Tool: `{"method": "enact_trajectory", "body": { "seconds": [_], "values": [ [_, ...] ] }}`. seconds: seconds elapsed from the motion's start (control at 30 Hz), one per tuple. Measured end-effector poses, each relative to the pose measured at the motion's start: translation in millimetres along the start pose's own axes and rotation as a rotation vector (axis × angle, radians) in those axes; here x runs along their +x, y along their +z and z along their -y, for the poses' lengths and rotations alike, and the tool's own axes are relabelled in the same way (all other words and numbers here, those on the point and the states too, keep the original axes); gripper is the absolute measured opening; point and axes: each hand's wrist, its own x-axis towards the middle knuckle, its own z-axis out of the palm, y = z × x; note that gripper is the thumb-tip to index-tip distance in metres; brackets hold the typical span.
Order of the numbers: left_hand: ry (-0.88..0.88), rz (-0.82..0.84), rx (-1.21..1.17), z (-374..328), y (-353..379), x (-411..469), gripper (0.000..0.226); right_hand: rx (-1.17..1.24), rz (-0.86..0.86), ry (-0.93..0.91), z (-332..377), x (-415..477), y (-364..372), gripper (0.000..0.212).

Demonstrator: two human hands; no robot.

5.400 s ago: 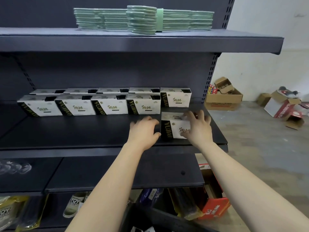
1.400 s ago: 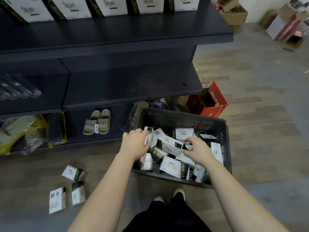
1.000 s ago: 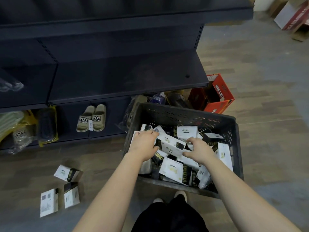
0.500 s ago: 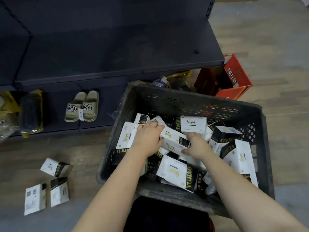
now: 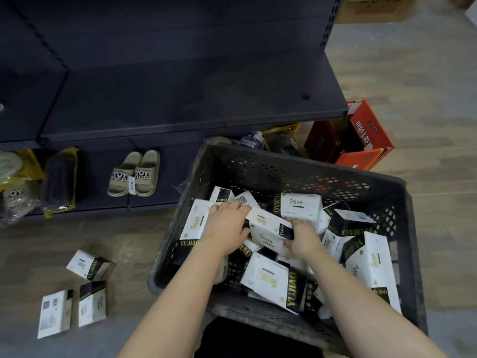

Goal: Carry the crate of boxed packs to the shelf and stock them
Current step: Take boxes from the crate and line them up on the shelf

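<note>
A dark perforated plastic crate (image 5: 296, 169) stands on the floor below me, holding several white-and-black boxed packs. Both my hands are inside it. My left hand (image 5: 227, 226) grips the left end of one white pack (image 5: 268, 229) in the middle of the crate. My right hand (image 5: 302, 237) holds the same pack at its right end, from below. Other packs lie jumbled around it, such as one upright at the back (image 5: 299, 206) and one at the front (image 5: 273, 285). The dark shelf (image 5: 180, 99) runs above the crate.
Three boxed packs (image 5: 87, 264) lie loose on the floor at the left. Beige slippers (image 5: 134, 174) and bagged goods (image 5: 59, 179) sit on the bottom shelf. A red carton (image 5: 366, 140) stands to the right of the shelving. Wooden floor spreads to the right.
I went from setting a pack on the upper shelf to bending over the crate. Both hands reached in and closed round one pack; the view has moved closer.
</note>
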Motion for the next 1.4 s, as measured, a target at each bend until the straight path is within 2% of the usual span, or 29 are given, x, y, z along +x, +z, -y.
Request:
{"method": "enact_trajectory", "body": {
  "seconds": [0.3,0.4,0.47,0.67,0.8,1.0,1.13,1.23,1.4],
  "values": [
    [-0.011,-0.044,0.015,-22,-82,-26,0.056,0.007,-0.019,-0.046,33,-50,-103,0.039],
    [-0.001,-0.085,0.023,-33,-127,-39,0.057,0.018,-0.028,-0.067,59,-80,-158,0.062],
    [0.007,-0.117,0.030,-40,-158,-48,0.058,0.057,-0.028,-0.097,77,-103,-195,0.067],
    [0.037,-0.237,0.035,-58,-240,-69,0.048,0.069,-0.090,-0.219,131,-168,-288,0.034],
    [0.059,-0.325,0.026,-66,-290,-85,0.053,0.080,-0.107,-0.278,156,-205,-337,0.035],
    [0.064,-0.301,-0.052,-73,-324,-100,0.065,0.109,-0.094,-0.341,169,-236,-365,0.029],
    [0.063,-0.298,-0.050,-77,-327,-109,0.053,0.114,-0.109,-0.392,169,-238,-367,0.035],
    [0.032,-0.317,-0.089,-75,-323,-113,0.038,0.119,-0.119,-0.410,166,-236,-365,0.051],
    [0.005,-0.363,-0.112,-79,-319,-110,0.038,0.077,-0.196,-0.485,165,-230,-358,0.070]
  ]
}}
